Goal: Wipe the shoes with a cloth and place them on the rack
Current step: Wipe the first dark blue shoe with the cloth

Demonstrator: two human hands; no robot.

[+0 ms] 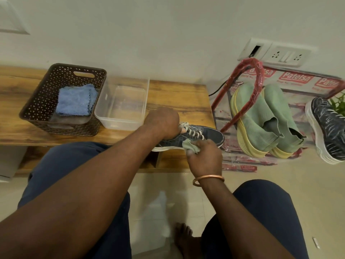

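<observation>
A dark blue sneaker (209, 135) with white laces and a white sole lies at the front right edge of the wooden bench (179, 98), toe pointing right. My left hand (162, 122) grips it at the collar. My right hand (203, 156) pinches a small green cloth (190, 145) against the sneaker's near side. To the right stands a red rack (255, 71) in plastic wrap, holding a pair of green shoes with yellow soles (265, 120) and a matching dark sneaker (328, 131).
A brown perforated basket (56, 79) with folded blue cloths (76, 101) sits on the bench's left. Beside it is a clear plastic tub (121, 124). A wall socket panel (280, 55) is above the rack. My knees and bare foot are over the tiled floor.
</observation>
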